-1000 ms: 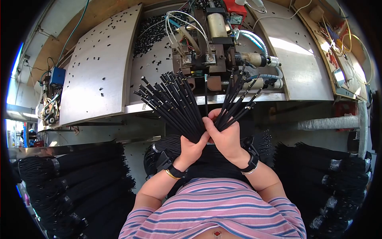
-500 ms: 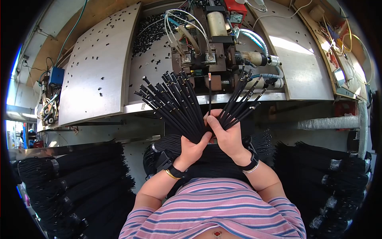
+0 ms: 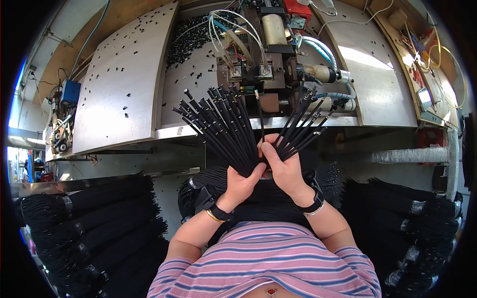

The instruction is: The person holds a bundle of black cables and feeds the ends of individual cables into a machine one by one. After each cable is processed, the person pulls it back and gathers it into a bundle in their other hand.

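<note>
My left hand (image 3: 242, 182) is closed around a thick fanned bundle of black cables (image 3: 218, 131), their tips spread up and to the left. My right hand (image 3: 282, 166) grips a smaller bundle of black cables (image 3: 299, 130) that leans to the right. Between its thumb and finger, one single cable (image 3: 261, 119) stands upright, its light-coloured tip in front of the machine (image 3: 270, 102). Both hands are close together, and the lower ends of the cables are hidden by them.
Metal plates (image 3: 121, 74) strewn with small black bits flank the machine. More cut bits (image 3: 194, 39) are piled at its left. Large bundles of black cable hang at the left (image 3: 109, 233) and right (image 3: 397, 223). Further cables (image 3: 263, 201) lie across my lap.
The single cable's tip has shifted slightly up and to the left. Some cables in the left bundle have moved a little, while both hands keep nearly the same place.
</note>
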A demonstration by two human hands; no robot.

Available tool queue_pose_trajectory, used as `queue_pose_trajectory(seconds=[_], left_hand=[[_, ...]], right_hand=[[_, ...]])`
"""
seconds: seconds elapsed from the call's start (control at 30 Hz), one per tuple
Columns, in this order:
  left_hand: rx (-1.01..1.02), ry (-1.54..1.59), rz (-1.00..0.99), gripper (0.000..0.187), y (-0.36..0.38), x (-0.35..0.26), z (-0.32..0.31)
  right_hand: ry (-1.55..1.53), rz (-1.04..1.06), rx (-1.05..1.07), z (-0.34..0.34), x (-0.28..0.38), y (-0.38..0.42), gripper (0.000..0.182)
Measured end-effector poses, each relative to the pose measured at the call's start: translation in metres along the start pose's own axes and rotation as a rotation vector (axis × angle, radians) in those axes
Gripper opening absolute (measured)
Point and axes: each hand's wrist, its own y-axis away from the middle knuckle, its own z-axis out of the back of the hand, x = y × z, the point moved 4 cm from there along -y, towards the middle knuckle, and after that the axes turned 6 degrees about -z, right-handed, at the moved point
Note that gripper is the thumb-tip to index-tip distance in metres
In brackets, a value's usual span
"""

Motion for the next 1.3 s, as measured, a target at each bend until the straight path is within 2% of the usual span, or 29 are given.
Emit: queue_pose_trajectory(seconds=[0.13, 0.23, 0.57, 0.7, 0.8, 1.3], left_hand=[[0.016, 0.072, 0.134, 0.025, 0.001, 0.007, 0.0], [0.03, 0.038, 0.078, 0.018, 0.001, 0.007, -0.001], [-0.001, 0.065, 0.057, 0.016, 0.001, 0.005, -0.001], [-0.025, 0.066, 0.046, 0.016, 0.002, 0.005, -0.003], [-0.066, 0.06, 0.013, 0.017, 0.001, 0.006, -0.001], [-0.106, 0.083, -0.028, 0.017, -0.011, 0.003, 0.007]], right_hand=[[0.122, -0.048, -0.003, -0.001, 0.009, -0.001, 0.015], [0.133, -0.073, -0.003, 0.001, 0.009, -0.001, 0.014], [0.092, -0.093, -0.024, 0.0, 0.006, -0.001, 0.014], [0.107, -0.079, -0.107, 0.001, 0.005, -0.001, 0.011], [0.069, 0.026, -0.178, -0.006, 0.005, -0.004, 0.011], [0.069, -0.066, -0.113, -0.018, 0.01, -0.025, 0.014]])
